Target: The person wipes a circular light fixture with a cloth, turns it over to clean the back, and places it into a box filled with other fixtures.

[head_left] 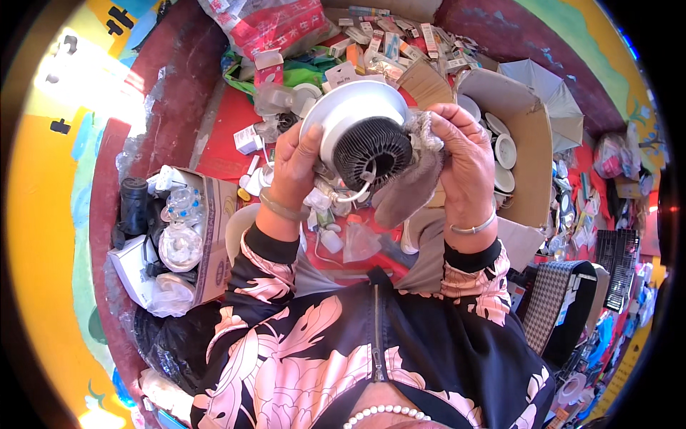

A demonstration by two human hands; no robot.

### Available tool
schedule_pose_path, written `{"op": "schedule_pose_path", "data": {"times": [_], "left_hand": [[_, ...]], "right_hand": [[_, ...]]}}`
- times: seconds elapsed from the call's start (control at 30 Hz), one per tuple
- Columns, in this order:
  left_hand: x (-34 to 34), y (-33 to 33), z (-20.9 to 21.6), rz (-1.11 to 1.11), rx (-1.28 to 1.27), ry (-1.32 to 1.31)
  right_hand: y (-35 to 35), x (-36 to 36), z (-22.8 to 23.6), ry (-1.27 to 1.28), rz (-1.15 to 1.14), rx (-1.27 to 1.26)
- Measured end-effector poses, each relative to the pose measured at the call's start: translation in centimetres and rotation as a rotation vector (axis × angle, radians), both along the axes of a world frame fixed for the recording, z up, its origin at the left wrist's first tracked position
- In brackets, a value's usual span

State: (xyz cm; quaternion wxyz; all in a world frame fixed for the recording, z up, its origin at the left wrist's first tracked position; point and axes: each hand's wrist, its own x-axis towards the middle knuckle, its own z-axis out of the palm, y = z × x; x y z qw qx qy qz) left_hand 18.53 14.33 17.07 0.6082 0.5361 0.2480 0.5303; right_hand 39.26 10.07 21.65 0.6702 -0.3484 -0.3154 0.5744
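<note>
My left hand point(296, 161) grips the white rim of a round downlight point(339, 118) by its left side. The light is raised in front of me, its black finned heat sink point(375, 151) facing me. A short white cable point(355, 196) loops down from the middle of the fins. In my right hand point(464, 150) is a fuzzy grey-brown cloth point(414, 186), pinched between thumb and fingers. The cloth touches the right side of the heat sink and hangs below it.
At right stands a cardboard box point(532, 143) with several round white lights point(504, 151). Another carton point(214, 236) at left holds cables and clear plastic parts. Small packets point(391, 46) are heaped at the back, beside a large printed bag point(275, 28). Loose bulbs and plastic pieces lie on the red surface.
</note>
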Motion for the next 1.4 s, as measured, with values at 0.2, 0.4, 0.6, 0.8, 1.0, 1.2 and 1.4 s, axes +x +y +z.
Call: {"op": "schedule_pose_path", "data": {"times": [0.2,0.4,0.6,0.8,1.0,1.2,1.4], "left_hand": [[-0.5,-0.3,0.7,-0.102,0.182,0.216],[-0.7,-0.1,0.3,-0.079,0.254,0.352],[-0.5,0.7,-0.5,-0.070,-0.184,-0.212],[1.0,1.0,-0.7,0.047,-0.286,-0.301],[0.4,1.8,-1.3,0.083,-0.132,-0.354],[0.0,1.3,-0.9,0.056,0.033,-0.259],[0.1,0.9,-0.3,-0.116,-0.220,-0.268]], "right_hand": [[-0.5,-0.3,0.1,-0.251,-0.016,-0.019],[-0.2,0.4,-0.1,-0.222,0.021,-0.141],[0.7,1.7,-0.1,-0.044,0.102,-0.147],[-0.7,1.8,1.9,-0.592,0.449,-0.066],[-0.7,3.2,1.2,-0.226,0.187,0.150],[-0.5,2.7,1.2,-0.300,0.072,0.131],[-1.0,0.2,2.2,-0.486,-0.050,0.081]]}}
